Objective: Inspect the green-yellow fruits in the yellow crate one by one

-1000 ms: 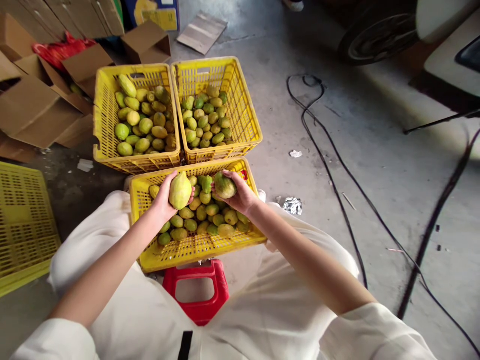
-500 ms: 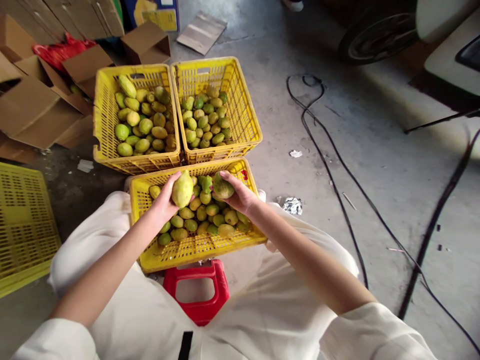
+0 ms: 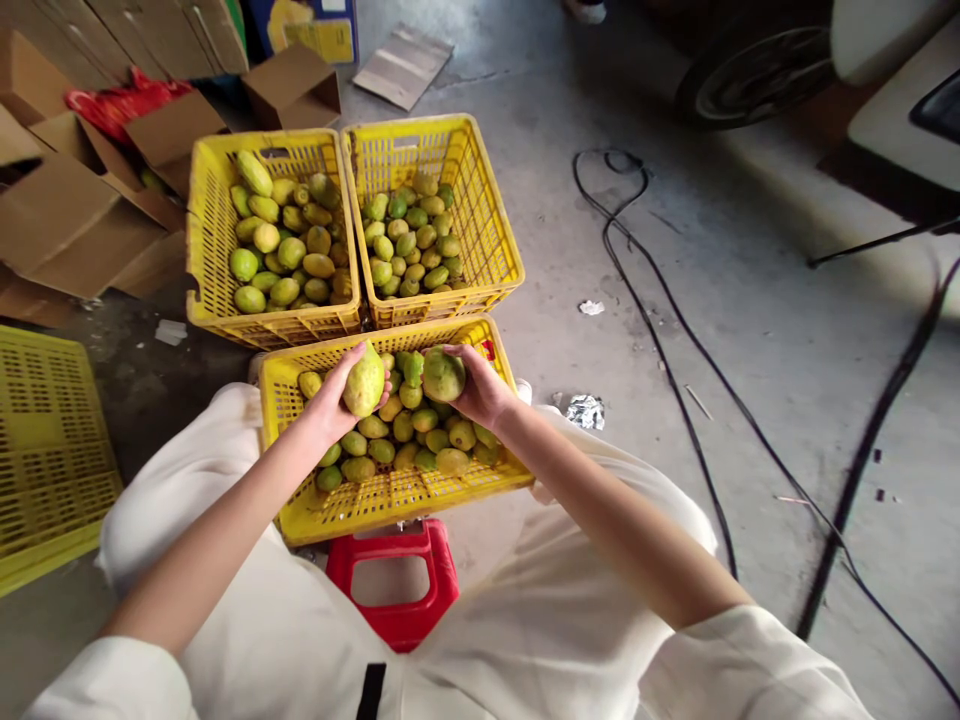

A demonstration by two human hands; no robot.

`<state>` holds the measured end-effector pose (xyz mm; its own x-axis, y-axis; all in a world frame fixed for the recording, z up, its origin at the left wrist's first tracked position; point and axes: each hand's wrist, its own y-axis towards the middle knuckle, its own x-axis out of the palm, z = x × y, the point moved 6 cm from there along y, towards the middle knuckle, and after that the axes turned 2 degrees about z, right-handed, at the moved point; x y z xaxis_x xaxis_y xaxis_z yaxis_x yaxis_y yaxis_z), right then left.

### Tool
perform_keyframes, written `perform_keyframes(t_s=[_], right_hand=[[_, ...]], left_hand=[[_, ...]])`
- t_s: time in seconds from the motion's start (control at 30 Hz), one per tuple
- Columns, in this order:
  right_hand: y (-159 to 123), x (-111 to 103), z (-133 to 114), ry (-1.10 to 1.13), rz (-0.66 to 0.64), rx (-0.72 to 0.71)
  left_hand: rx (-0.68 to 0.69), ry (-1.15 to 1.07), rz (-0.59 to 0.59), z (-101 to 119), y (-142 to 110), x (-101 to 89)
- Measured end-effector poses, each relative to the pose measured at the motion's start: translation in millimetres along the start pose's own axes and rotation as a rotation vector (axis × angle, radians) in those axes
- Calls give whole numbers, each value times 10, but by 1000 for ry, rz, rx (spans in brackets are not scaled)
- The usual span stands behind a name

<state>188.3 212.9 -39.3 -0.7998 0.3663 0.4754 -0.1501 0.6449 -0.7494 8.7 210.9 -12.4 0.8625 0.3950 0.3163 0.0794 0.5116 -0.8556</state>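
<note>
Above the near yellow crate (image 3: 409, 505), the left hand (image 3: 330, 402) clasps one pale fruit (image 3: 365, 382), the right hand (image 3: 484, 390) one greener fruit (image 3: 444, 375) (hands apart, I see). Beyond it, two fruit-laden crates (image 3: 274, 325) sit on grey concrete floor (image 3: 600, 365).

floor (image 3: 555, 250): grey, unevenly lit. black cable (image 3: 611, 221): loosely routed on floor. opened cardboard boxes (image 3: 67, 215): upper left. white vehicle (image 3: 911, 140) with dark wheel (image 3: 761, 75): upper right.

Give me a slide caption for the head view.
The left hand holds a pale yellow-green fruit and the right hand a darker green fruit, over a yellow crate of loose fruit.
</note>
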Motion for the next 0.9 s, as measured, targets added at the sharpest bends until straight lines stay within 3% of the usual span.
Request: perform_keyframes(t_s=[0.17, 0.33, 0.63, 0.9], right_hand=[[-15, 17, 23, -52, -24, -16], [7, 0, -2, -99, -14, -81], [8, -9, 29, -39, 12, 77], [24, -26, -11, 30, 25, 25]], left_hand=[[50, -2, -3, -2, 16, -26], [16, -65, -15, 3, 4, -11], [-21, -123, -7, 12, -7, -10], [-35, -152, 41, -3, 17, -22]])
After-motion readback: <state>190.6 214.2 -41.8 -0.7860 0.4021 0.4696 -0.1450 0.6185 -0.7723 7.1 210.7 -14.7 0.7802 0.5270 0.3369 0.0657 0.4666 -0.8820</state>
